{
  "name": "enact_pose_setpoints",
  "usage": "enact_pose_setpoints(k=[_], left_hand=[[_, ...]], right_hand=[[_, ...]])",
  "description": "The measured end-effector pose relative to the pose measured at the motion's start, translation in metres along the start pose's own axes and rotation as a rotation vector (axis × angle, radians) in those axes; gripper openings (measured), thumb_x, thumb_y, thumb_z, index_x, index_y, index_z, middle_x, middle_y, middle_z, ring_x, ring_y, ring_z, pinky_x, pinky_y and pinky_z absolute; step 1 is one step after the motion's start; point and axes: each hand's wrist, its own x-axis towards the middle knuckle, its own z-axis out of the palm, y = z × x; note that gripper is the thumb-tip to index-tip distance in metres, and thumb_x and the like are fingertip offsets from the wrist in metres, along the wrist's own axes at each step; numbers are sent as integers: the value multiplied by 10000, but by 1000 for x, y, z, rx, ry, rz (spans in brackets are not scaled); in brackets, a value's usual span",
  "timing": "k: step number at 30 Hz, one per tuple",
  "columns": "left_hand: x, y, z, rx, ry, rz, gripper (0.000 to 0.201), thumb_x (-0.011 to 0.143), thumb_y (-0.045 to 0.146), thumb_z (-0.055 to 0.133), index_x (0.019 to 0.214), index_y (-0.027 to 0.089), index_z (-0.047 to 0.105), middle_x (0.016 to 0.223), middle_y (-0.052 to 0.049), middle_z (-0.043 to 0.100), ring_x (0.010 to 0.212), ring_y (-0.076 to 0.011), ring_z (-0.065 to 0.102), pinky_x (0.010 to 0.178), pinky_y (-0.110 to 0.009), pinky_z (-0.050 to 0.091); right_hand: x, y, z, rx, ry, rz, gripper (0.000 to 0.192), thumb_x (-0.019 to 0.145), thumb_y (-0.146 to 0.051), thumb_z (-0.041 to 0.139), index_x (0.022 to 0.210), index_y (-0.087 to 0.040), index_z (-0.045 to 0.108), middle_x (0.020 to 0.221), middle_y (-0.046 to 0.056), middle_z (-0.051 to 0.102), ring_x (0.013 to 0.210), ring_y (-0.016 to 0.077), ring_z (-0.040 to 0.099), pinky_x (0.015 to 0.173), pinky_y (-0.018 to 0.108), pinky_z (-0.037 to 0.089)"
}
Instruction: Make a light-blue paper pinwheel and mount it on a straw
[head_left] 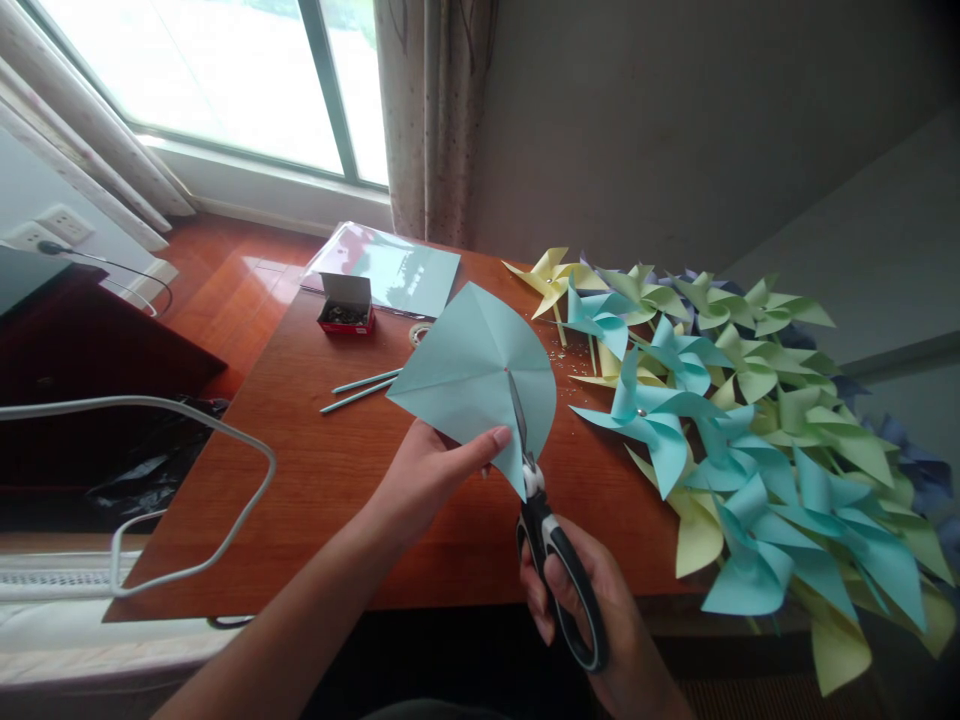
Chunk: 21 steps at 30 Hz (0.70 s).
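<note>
Blue paper (469, 375), creased, held above the table (315, 480) by left hand (424, 475), thumb pinching its lower edge; right hand (592, 610) closed round scissors (544, 510), blades in the sheet; pinwheels (750, 440) right.

Left hand (427, 475) pinching teal paper (469, 375), scissors (551, 545) cutting (right hand (592, 610))

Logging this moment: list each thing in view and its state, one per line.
Left hand: pinching the paper's lower edge.
Right hand: gripping the scissors.
Scissors: blades cutting into the paper.
Blue paper: creased, held above the table.
Red box: lid open.
Pinwheels: folded, piled at right.
</note>
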Motion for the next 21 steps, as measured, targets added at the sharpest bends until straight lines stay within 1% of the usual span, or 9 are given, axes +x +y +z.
enact_pose_setpoints(k=[6,10,12,14,15,16,17,19,21], left_hand=[[-1,1,0,-40,9,19,232,786,313,829,798,146,669,707,-9,667,633,-119,568,560,-220,448],[0,3,-3,-130,80,44,212,780,268,832,757,147,659,688,6,639,610,-96,543,559,-202,460],[0,5,-4,-218,103,54,173,780,243,821,811,147,680,739,-11,666,669,-117,592,598,-211,499],[1,7,-5,-289,107,66,196,769,219,814,917,148,709,821,-41,708,777,-163,655,658,-238,548],[1,8,-6,-307,102,68,245,759,212,814,974,148,716,860,-56,726,829,-188,677,680,-253,565],[1,9,-6,-313,92,63,293,751,211,815,1021,149,718,895,-68,739,868,-210,690,690,-264,575],[1,10,-6,-310,78,51,329,747,218,816,1054,150,718,926,-77,749,892,-226,698,690,-268,579],[0,11,-6,-292,41,8,365,737,237,823,1077,154,719,970,-82,762,891,-237,707,684,-265,574],[-2,10,-8,-271,-13,-43,375,712,252,840,1055,150,727,959,-80,769,863,-237,710,674,-252,557]], right_hand=[[0,0,-3,-83,-48,14,549,789,-674,736,913,-168,562,686,-30,520,509,68,449,499,207,354],[-13,-2,-13,-241,-110,40,709,693,-787,731,1004,-170,575,838,19,556,669,106,460,600,229,384],[-23,-4,-22,-303,-136,81,764,650,-806,745,1045,-173,583,866,31,561,704,124,454,627,244,396],[-32,-5,-33,-356,-99,78,749,676,-765,760,1106,-176,589,850,37,580,705,139,476,642,264,417],[-34,-6,-40,-379,-53,54,736,707,-726,765,1165,-180,583,867,49,600,716,152,501,661,280,435],[-35,-7,-47,-397,-24,8,684,739,-689,760,1168,-183,592,872,59,617,710,160,520,653,288,441],[-34,-8,-54,-420,-33,-48,600,755,-649,763,1102,-182,619,841,56,619,673,156,520,615,283,431],[-29,-12,-64,-453,35,-207,423,818,-583,727,954,-188,659,805,47,621,634,153,522,594,288,425],[-20,-20,-69,-463,183,-358,323,873,-517,688,928,-199,682,827,50,651,678,171,564,667,315,462]])
